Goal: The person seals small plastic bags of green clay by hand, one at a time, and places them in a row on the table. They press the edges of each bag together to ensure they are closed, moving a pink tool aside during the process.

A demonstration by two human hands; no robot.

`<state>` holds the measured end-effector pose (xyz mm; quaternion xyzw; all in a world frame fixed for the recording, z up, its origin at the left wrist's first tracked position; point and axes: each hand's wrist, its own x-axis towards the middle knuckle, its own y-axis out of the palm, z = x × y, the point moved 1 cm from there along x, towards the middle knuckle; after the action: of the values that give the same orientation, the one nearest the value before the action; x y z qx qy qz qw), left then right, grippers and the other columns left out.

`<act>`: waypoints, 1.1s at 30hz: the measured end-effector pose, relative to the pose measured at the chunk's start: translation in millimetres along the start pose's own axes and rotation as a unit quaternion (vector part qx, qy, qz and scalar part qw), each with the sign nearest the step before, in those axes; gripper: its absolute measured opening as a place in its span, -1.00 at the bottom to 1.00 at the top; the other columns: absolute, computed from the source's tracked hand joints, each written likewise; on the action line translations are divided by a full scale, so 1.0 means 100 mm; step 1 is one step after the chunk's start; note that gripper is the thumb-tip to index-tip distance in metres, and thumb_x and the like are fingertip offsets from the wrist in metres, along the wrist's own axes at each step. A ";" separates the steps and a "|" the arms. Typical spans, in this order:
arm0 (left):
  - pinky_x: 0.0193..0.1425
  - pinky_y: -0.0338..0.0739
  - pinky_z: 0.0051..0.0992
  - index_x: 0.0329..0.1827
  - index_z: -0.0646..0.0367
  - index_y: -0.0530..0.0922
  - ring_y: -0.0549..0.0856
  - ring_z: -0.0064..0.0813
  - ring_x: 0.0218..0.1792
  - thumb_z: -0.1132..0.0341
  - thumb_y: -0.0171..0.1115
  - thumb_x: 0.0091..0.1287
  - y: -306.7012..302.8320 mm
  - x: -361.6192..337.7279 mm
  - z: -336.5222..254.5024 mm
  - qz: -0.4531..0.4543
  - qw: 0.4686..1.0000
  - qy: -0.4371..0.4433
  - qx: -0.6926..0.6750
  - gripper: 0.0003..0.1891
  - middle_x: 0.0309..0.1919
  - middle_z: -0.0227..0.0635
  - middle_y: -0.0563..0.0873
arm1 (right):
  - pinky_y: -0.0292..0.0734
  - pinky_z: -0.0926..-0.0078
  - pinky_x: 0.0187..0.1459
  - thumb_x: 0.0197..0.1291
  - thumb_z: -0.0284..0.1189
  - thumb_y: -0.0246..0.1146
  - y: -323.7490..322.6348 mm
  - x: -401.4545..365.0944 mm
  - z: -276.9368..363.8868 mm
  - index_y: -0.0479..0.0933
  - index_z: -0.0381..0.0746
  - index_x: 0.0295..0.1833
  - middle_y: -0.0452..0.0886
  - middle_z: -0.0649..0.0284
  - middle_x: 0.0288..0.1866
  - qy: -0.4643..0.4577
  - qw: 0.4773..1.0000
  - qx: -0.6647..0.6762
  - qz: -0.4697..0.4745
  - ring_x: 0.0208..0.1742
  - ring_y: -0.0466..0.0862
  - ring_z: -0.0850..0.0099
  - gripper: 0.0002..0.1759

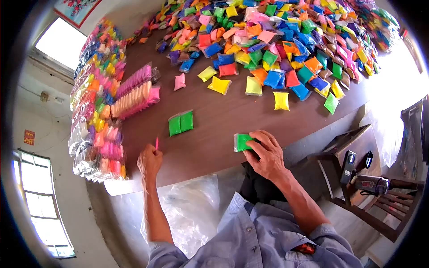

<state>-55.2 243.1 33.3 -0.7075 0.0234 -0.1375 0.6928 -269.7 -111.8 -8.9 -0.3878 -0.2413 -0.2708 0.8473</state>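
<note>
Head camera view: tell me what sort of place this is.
Probably a small packing workshop: a heap of colourful packets covers the far part of a brown table, with bagged bundles along its left side and clear plastic sheeting below.

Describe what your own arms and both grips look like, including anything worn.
The arms are bare from roughly the elbows down, below loose blue-grey shirt sleeves. The left grip and right grip are ungloved human hands; no watch or bracelet shows on either wrist.
</note>
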 end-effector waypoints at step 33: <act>-0.27 0.64 -0.22 -0.28 0.18 0.73 0.79 -0.05 -0.36 0.39 0.40 0.37 0.01 -0.74 -2.42 -0.012 0.937 0.211 -0.277 -0.93 -0.37 -0.14 0.79 | 0.64 0.21 0.15 -0.01 -0.55 0.54 -0.02 -0.08 -0.08 0.67 -0.18 0.00 0.65 0.18 0.04 -0.026 0.999 0.037 -0.028 0.06 0.70 0.13 -0.60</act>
<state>-180.9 23.7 20.9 -0.8265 0.1976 -0.2796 0.4469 -275.5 -117.3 -17.7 -0.3560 -0.2844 -0.2748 0.8467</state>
